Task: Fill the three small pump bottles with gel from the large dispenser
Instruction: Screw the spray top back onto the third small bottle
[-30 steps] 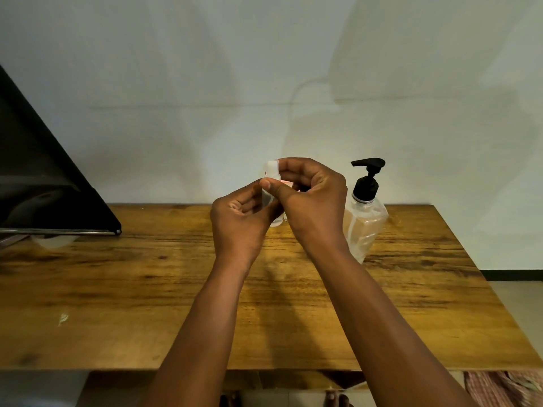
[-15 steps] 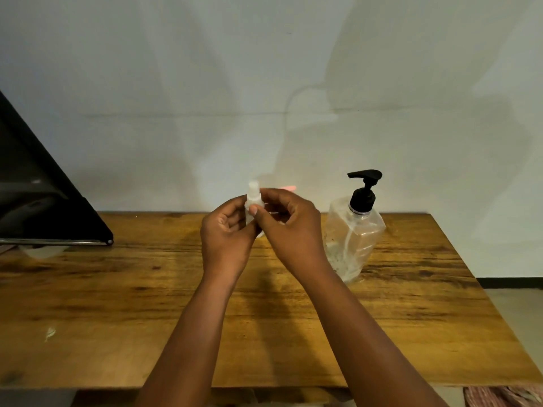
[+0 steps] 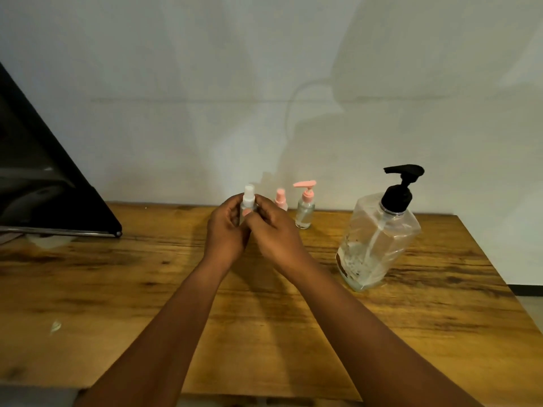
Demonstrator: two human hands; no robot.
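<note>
Hands meet over the middle of the brown wooden table [image 3: 117,289], toward its far edge, both curled round a small clear bottle with a white spray top [image 3: 248,201]. The left hand [image 3: 224,230] wraps the bottle's body from the left, and the right hand [image 3: 273,230] pinches it near the neck with thumb and fingertips. Whether the bottle touches the table I cannot tell.

Just behind the right hand, at the far edge, stand a small bottle with a pink cap [image 3: 280,198] and a small clear bottle with a pink pump head [image 3: 305,208]. Well to the right stands the large clear dispenser with a black pump [image 3: 379,239], gel low in its base.

This looks like the capping or uncapping step on the white-topped bottle; which, I cannot say. Next, the top must be turned firmly while the left hand keeps the body upright, so no gel spills.
</note>
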